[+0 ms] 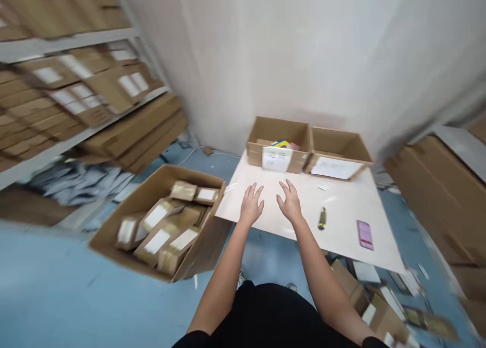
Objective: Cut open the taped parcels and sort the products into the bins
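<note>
My left hand (251, 204) hovers over the near left part of the white table (273, 221), fingers spread and holding nothing. Beside it, a short gap to the right, my right hand (289, 201) is also open with its fingers apart. To the right of that hand lies a green and black utility knife (322, 219). Farther right rests a phone in a pink-purple case (365, 234). Beyond my hands stands an open cardboard box (254, 153) with a white paper on its front and something yellow and blue inside. Another open box (309, 168) with a paper label adjoins it.
At the left of the table, a large open carton (114, 257) holds several taped, labelled parcels. Shelves (110, 117) stacked with cardboard boxes line the left. Big cartons (436, 196) stand at the right. Boxes and scraps (387, 317) lie on the floor below the table's right side.
</note>
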{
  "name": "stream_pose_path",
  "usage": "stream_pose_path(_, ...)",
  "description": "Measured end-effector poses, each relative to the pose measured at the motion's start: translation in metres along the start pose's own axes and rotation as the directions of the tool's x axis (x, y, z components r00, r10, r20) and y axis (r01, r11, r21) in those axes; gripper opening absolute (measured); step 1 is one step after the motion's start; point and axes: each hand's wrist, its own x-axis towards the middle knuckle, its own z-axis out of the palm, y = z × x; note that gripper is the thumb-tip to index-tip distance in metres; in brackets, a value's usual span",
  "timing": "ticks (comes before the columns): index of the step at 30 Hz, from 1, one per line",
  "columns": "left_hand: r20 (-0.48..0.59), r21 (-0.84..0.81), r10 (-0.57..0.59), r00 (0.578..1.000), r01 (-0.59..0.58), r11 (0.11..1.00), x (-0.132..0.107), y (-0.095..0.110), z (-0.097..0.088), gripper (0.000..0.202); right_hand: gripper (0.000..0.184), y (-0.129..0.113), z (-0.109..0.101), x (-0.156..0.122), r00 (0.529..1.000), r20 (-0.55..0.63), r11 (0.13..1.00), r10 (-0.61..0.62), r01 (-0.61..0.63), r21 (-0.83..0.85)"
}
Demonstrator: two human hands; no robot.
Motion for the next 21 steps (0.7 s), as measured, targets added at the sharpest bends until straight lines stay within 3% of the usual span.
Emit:
stream_pose_path(5, -0.129, 0.059, -0.255, 0.958, 0.264, 0.963, -0.065, -0.127, -0.086, 0.065, 0.060, -0.125, 0.120, 0.043, 0.957, 0.178, 0.970, -0.228, 0.207, 0.126)
stream_pose_path(8, -0.208, 0.075, -0.417, 0.885, 0.439, 0.895, -0.117, -0.191, -0.128, 0.063, 0.059, -0.195, 0.181, 0.049, 0.903, 0.252, 0.930, -0.349, 0.302, 0.208)
stream_pose_path(11, -0.229, 0.069, -0.585, 0.778, 0.613, 0.787, -0.171, -0.244, -0.152, 0.063, 0.060, -0.249, 0.231, 0.047, 0.832, 0.330, 0.890, -0.446, 0.371, 0.265)
stream_pose_path(14, -0.176, 0.050, -0.772, 0.611, 0.789, 0.613, -0.225, -0.283, -0.152, 0.067, 0.062, -0.281, 0.276, 0.040, 0.756, 0.424, 0.866, -0.499, 0.409, 0.289)
stream_pose_path(16, -0.097, 0.032, -0.878, 0.469, 0.883, 0.468, -0.256, -0.296, -0.137, 0.073, 0.063, -0.293, 0.306, 0.030, 0.700, 0.490, 0.855, -0.519, 0.427, 0.295)
stream_pose_path(18, 0.012, 0.027, -0.936, 0.353, 0.935, 0.353, -0.279, -0.299, -0.115, 0.083, 0.065, -0.298, 0.336, 0.015, 0.636, 0.566, 0.849, -0.525, 0.439, 0.294)
stream_pose_path(21, 0.137, 0.072, -0.955, 0.264, 0.959, 0.276, -0.295, -0.292, -0.084, 0.099, 0.069, -0.296, 0.379, -0.015, 0.511, 0.705, 0.857, -0.492, 0.428, 0.287)
